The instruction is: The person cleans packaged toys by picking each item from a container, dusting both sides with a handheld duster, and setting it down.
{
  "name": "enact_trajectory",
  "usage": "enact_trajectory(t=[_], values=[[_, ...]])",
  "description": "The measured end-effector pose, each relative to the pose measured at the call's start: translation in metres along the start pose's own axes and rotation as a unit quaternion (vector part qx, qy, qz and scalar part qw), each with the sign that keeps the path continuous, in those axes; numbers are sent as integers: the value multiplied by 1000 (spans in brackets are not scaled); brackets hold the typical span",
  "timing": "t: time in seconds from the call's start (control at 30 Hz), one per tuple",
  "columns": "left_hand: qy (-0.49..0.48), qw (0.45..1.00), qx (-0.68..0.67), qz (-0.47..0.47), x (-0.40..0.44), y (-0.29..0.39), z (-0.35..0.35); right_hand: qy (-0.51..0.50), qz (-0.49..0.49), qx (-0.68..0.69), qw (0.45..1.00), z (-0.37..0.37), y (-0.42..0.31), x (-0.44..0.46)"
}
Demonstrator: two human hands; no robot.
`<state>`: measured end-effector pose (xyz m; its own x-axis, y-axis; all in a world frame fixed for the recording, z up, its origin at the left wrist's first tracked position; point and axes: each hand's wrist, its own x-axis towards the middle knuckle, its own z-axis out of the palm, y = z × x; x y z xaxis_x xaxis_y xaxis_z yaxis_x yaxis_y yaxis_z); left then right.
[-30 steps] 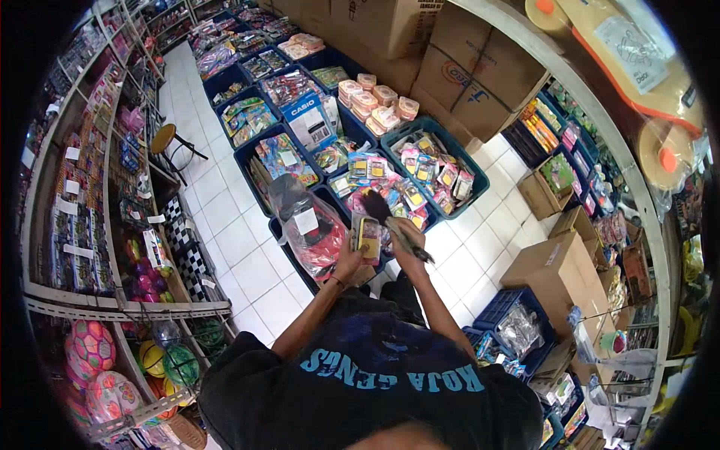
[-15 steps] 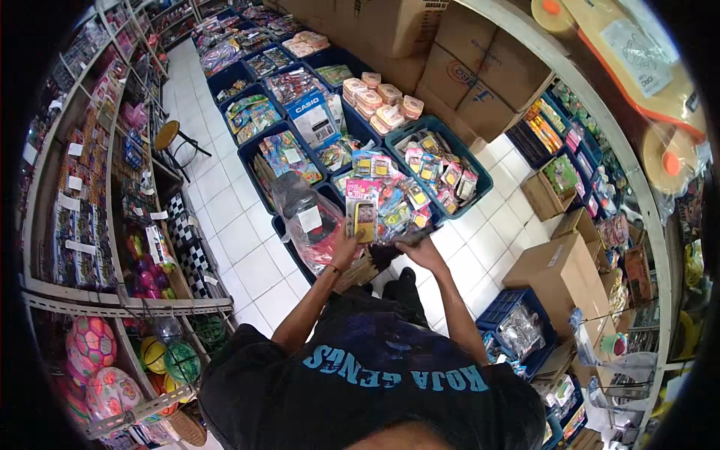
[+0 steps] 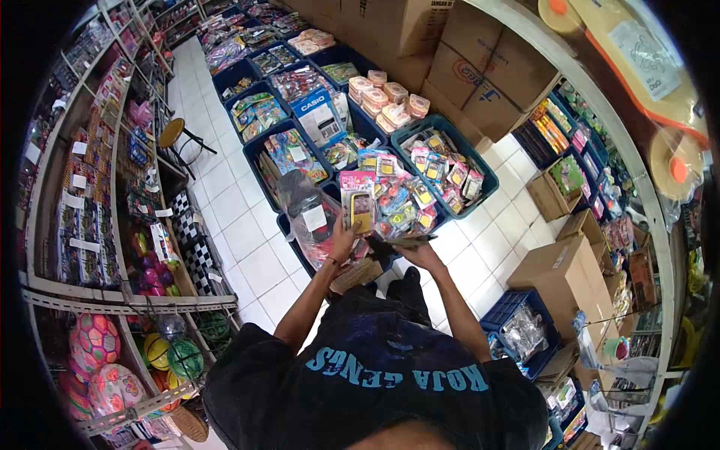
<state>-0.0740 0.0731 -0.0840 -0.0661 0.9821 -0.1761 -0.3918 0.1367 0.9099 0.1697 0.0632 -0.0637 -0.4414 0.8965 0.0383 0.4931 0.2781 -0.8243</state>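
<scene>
Left hand [image 3: 345,241] is pinching the toy pack [image 3: 360,204] near piled packets [image 3: 397,204], right hand [image 3: 422,256] is holding the brush [image 3: 411,241], and the pack is looking light, stiff, and best held low down.

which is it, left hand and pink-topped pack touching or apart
Touching: the head view shows the left hand gripping the pink-topped pack at its lower end.

pack [image 3: 359,201]: pink header [image 3: 355,178] now showing | brush [image 3: 384,247]: bristles moved from pack's far end to near end
</scene>
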Motion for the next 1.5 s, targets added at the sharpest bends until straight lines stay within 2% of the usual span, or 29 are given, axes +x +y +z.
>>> enact_trajectory(t=[0.07,0.1,0.13,0.17,0.27,0.33,0.37,0.43,0.47,0.5,0.6,0.63,0.7,0.73,0.8,0.83,0.87,0.93,0.97,1.03,1.07,1.1,1.13,1.23,1.27,1.3,1.37,1.43,1.5], values=[[-1,1000,-17,7,7,-1,-3,-29,75,-12,997,-3,-6,9],[-9,999,-38,10,5,2,0,1,19,-17,1000,-3,-6,19],[-10,1000,-19,20,6,0,-1,38,15,-77,996,-4,-5,25],[-11,1000,0,29,6,-2,-2,68,-5,-8,998,-8,-4,32],[-12,999,28,24,4,-14,-8,180,-177,-79,964,-23,-8,66],[-4,1000,7,8,-2,-10,-5,217,-126,37,967,-30,-36,70],[0,1000,-9,8,-2,-9,-4,215,-139,57,965,-27,-34,70],[10,999,-42,9,3,-16,-8,192,-264,128,936,-10,-30,61],[10,1000,-15,26,8,-19,-13,179,-325,163,914,0,-26,54],[10,999,12,42,17,-26,-23,172,-298,53,937,9,-19,40],[26,996,70,54,21,-16,-28,-38,-188,76,978,22,13,30],[15,995,80,65,24,-15,-33,-56,-232,-18,971,11,7,34],[27,986,122,108,26,-14,-33,-33,-202,43,978,4,-4,54],[17,988,115,100,28,-12,-34,-22,-188,73,979,-1,-8,66],[-3,992,101,80,30,-11,-37,65,-229,108,965,-14,-20,93],[5,992,100,74,31,-10,-37,133,-213,18,968,-28,-53,99],[12,993,100,68,33,-8,-37,189,-221,16,957,-30,-63,105],[22,993,103,55,38,-3,-38,175,-224,52,957,-31,-69,106],[26,987,117,105,42,0,-38,117,-237,106,959,-21,-56,104],[7,987,100,127,60,-5,-52,46,-300,44,952,-12,-55,89],[-2,986,90,140,67,-10,-58,-8,-231,9,973,4,-42,85],[9,999,13,50,42,26,-39,-45,-205,1,978,26,-7,88],[14,995,57,77,41,27,-39,-84,-179,-5,980,42,18,89],[22,966,200,162,50,23,-56,-93,-207,49,973,38,16,109],[28,974,173,142,51,15,-61,39,-360,-30,932,17,-11,111],[34,981,147,122,51,8,-65,39,-251,38,966,7,-32,114],[47,985,130,100,48,3,-66,87,-172,90,977,1,-45,127],[62,982,151,97,45,5,-67,182,-240,61,952,-3,-47,138],[63,983,134,108,43,4,-66,135,-302,99,938,5,-49,123]])
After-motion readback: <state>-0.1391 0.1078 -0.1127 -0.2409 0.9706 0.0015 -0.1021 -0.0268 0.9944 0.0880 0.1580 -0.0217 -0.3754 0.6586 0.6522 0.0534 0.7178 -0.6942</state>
